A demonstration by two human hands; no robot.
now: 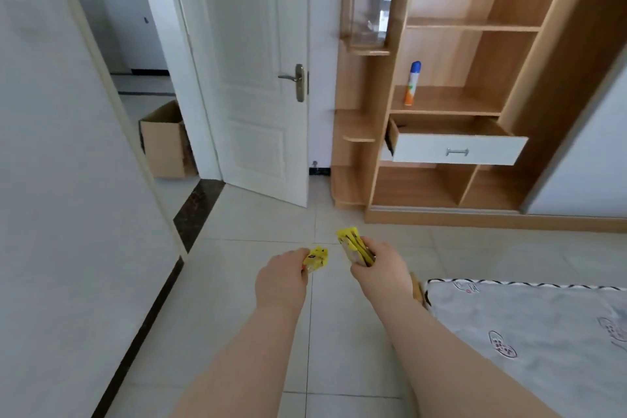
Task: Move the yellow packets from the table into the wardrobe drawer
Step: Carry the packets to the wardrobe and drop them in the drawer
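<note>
My left hand (283, 276) is closed around a small yellow packet (317, 258), held out over the tiled floor. My right hand (378, 265) grips a bundle of yellow packets (351, 243) that stick up out of the fist. Both hands are side by side, a short gap between them. Ahead and to the right stands the wooden wardrobe (475, 27). Its white-fronted drawer (454, 149) with a metal handle is pulled out, and I cannot see anything inside it from here. The table is out of view.
A spray can (413, 83) stands on the shelf just above the drawer. A clear container (368, 15) sits on a side shelf. A white door (258, 71) stands open at the left with a cardboard box (163, 142) behind it. A bed (529, 343) fills the lower right.
</note>
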